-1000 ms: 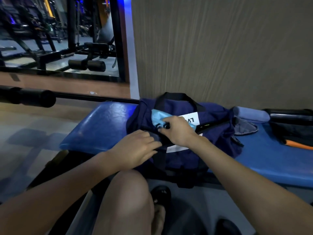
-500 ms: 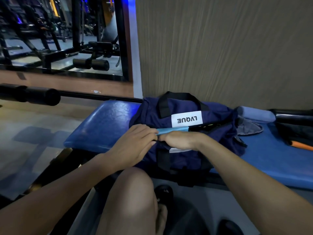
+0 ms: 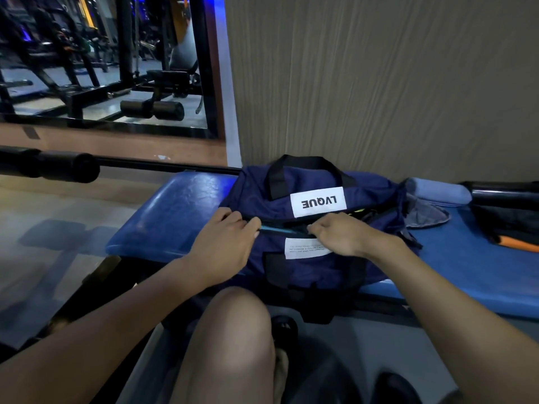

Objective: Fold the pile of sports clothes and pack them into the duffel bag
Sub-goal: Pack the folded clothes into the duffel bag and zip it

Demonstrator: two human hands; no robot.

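The navy blue fabric duffel bag [image 3: 320, 258] with black strap handles and a white "LVQUE" label sits on the blue padded surface [image 3: 175, 211], backed against the ribbed brown wall [image 3: 379, 83]; its top opening is nearly drawn together, a thin strip of light blue cloth [image 3: 277, 229] showing in the gap; my left hand [image 3: 224, 246] rests at the bag's left end, fingers [image 3: 248, 225] curled and pinching the fabric by the zip line; my right hand [image 3: 341, 234] grips along the opening just beside it, fingers curled down onto the seam, though I cannot tell whether they hold the zip pull itself; to the right of the bag lie a grey crumpled cloth [image 3: 425, 214] and a rolled pale blue towel [image 3: 437, 192]; further right, a black item with an orange stripe [image 3: 507, 228].
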